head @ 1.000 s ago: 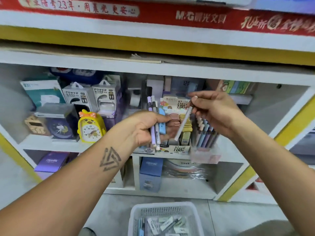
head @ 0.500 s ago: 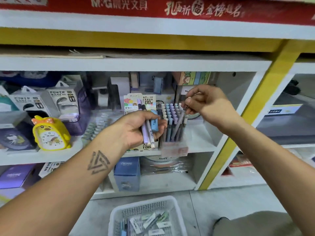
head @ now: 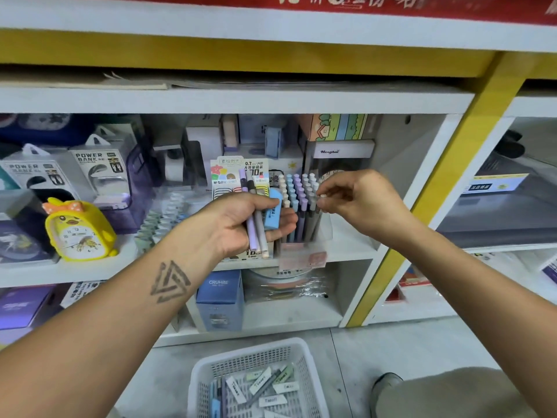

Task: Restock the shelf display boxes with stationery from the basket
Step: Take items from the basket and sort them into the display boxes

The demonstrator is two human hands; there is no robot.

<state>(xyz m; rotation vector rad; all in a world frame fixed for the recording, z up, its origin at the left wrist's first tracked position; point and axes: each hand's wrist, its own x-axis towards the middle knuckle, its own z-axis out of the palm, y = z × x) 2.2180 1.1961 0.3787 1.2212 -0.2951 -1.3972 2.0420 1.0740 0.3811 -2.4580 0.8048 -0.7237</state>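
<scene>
While seating a pen with right hand (head: pixel 355 200) pinching its cap over the pen box (head: pixel 301 233) — spare pens (head: pixel 254 218) and eraser (head: pixel 272 211) gripped in left hand (head: pixel 241 220), kept close for quick feeding.

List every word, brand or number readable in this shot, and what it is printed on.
"POWER BANK": boxed power bank, and the box to its left
"Henghui": white-topped case
"CRUHRE": blue box
"0.7 HB": lead display card
Red banner, basket labels: too blurred.
</scene>
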